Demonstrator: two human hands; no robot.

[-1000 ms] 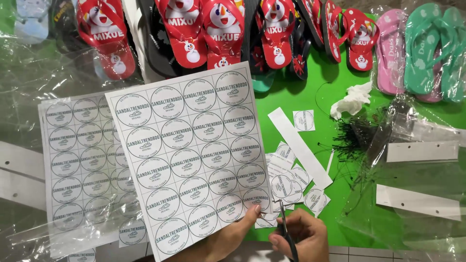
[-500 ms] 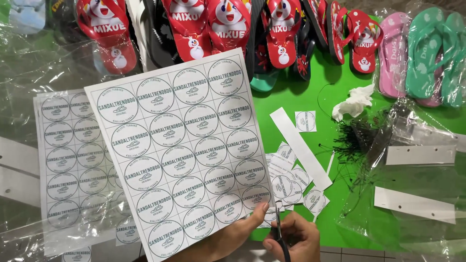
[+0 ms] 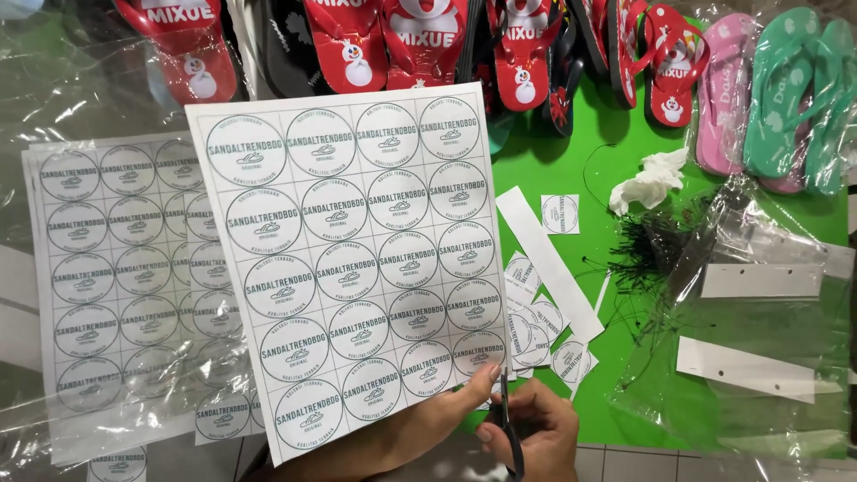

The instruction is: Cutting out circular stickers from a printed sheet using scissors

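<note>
Left hand (image 3: 420,428) pinches the round-label sheet (image 3: 357,259) at its near corner; right hand (image 3: 536,428), fingers seemingly curled, grips scissors (image 3: 505,419); cutting along the gridline keeps labels whole.

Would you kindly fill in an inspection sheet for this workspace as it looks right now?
Surface: green table, with grey tiles along the near edge.
Job's things: sticker sheet lifted by the left hand; scissors in the right hand, at the sheet's lower right corner.
Clutter: cut stickers, paper strip, crumpled tissue, black ties, plastic bags, more sheets under clear film.
Grips: left pinches the sheet; right closed on the scissors.
Cables: nothing seen.
Surroundings: flip-flops in a row along the far edge.
</note>
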